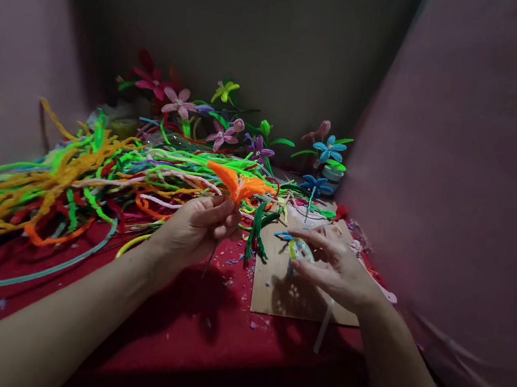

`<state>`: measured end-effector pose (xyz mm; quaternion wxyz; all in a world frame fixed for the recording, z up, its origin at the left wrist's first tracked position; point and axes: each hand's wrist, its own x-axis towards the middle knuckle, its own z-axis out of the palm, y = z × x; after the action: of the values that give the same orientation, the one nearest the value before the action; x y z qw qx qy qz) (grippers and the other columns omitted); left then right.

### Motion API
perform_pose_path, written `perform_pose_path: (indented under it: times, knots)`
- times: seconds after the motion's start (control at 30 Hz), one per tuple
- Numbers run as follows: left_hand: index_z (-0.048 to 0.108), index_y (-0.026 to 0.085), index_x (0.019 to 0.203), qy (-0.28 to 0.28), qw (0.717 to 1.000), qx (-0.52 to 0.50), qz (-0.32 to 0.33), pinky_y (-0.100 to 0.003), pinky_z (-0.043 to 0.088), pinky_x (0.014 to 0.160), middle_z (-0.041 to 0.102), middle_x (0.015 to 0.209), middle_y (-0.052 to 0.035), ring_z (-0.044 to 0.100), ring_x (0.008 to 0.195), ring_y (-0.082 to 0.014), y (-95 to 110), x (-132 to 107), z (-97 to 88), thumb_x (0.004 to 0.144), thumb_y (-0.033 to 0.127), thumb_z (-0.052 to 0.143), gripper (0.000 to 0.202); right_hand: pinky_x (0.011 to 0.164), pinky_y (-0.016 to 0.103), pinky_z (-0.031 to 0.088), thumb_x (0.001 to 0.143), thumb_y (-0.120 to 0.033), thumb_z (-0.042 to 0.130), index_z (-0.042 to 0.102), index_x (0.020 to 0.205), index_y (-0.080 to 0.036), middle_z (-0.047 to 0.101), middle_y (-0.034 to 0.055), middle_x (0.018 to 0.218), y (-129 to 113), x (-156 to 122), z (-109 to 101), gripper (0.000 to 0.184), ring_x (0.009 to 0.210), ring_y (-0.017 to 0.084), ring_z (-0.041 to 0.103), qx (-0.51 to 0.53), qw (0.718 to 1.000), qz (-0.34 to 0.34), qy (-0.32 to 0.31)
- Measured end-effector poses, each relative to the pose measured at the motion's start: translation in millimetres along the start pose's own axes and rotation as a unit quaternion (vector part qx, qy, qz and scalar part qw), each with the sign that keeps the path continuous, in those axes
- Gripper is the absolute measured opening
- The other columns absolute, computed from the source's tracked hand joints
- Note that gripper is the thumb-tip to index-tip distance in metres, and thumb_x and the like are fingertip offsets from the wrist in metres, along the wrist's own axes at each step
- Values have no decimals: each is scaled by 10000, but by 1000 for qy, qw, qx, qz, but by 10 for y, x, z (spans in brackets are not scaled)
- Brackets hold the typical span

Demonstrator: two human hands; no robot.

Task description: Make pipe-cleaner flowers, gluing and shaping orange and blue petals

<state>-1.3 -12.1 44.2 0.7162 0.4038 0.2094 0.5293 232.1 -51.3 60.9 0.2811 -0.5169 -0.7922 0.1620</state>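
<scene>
My left hand (214, 222) pinches an orange pipe-cleaner flower (242, 185) just under its petals. The flower's thin wire stem (209, 261) pokes out below the fingers. Over the wooden board, my right hand (333, 262) has its thumb and fingers around a small round roll of tape (301, 251), pale with a yellow-green edge. Part of the roll is hidden by the fingers. Dark green pipe-cleaner leaves (259, 233) lie between my hands, at the board's left edge. Blue pipe-cleaner pieces (284, 235) show just beyond the right fingertips.
A large heap of coloured pipe cleaners (58, 173) spreads over the left of the red cloth (154, 341). Finished flowers (179, 103) stand along the back. The wooden board (267, 287) lies at right, with a clear strip (324, 327) over its front edge. Pink cloth walls (482, 158) flank both sides.
</scene>
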Motion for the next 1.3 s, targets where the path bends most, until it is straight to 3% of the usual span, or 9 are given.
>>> perform_pose_path:
  times: [0.13,0.27,0.4,0.6,0.8,0.93,1.07,1.2,1.3]
  knots:
    - [566,110,641,-16,1000,13,-14,-194,367,473,496,511,24,403,428,-50,-30,-37,52,706,227,705,193,589,261,399,769,-303,594,645,1017,-205,541,29,861,-164,79,52,272,677,120,478,97,995,-7,-5]
    - [629,79,684,-13,999,41,6,-188,386,477,620,631,-48,494,469,-67,-4,-66,69,700,268,712,208,551,250,364,757,-325,596,652,953,-170,575,20,778,-333,244,141,256,636,117,471,117,993,2,2]
    - [654,86,765,-10,1000,28,9,-172,376,427,643,619,-56,514,450,-76,35,-83,64,726,266,690,188,541,248,341,741,-319,585,651,920,-165,552,12,758,-423,409,229,244,625,115,455,142,989,13,-25]
    - [628,94,749,18,1000,-3,11,-183,429,409,677,658,-71,565,449,-103,29,-49,36,679,228,725,180,560,247,325,756,-325,591,663,922,-164,522,-2,722,-371,516,334,243,649,115,436,169,985,0,-35]
    - [654,78,759,14,1000,-24,9,-184,495,493,696,692,-93,635,559,-130,32,-33,35,692,206,722,160,630,254,393,743,-303,610,659,970,-162,578,58,939,-363,508,308,272,826,156,518,177,983,-35,-23]
    - [666,71,740,10,1000,-23,12,-193,525,553,690,671,-84,644,570,-132,50,-37,45,675,197,737,159,563,236,381,748,-299,596,645,1053,-184,604,41,910,-308,516,323,329,720,126,516,213,976,-39,-35]
    - [671,62,732,5,1000,-16,17,-194,536,569,681,647,-83,651,574,-140,55,-31,42,659,196,749,171,543,241,377,774,-303,545,685,950,-166,577,13,722,-249,544,365,263,612,105,478,246,967,-15,-69]
    - [668,51,724,12,999,-29,28,-192,539,586,683,649,-96,654,589,-143,42,-20,40,674,186,736,159,669,270,422,744,-285,580,693,856,-170,586,27,804,-287,573,379,196,748,132,531,284,956,-54,-44]
    - [665,57,723,23,999,-36,28,-196,538,568,684,654,-96,649,580,-138,56,-8,34,714,173,697,121,699,265,411,743,-252,565,667,756,-168,591,9,766,-339,581,387,132,745,121,535,312,948,-44,-43]
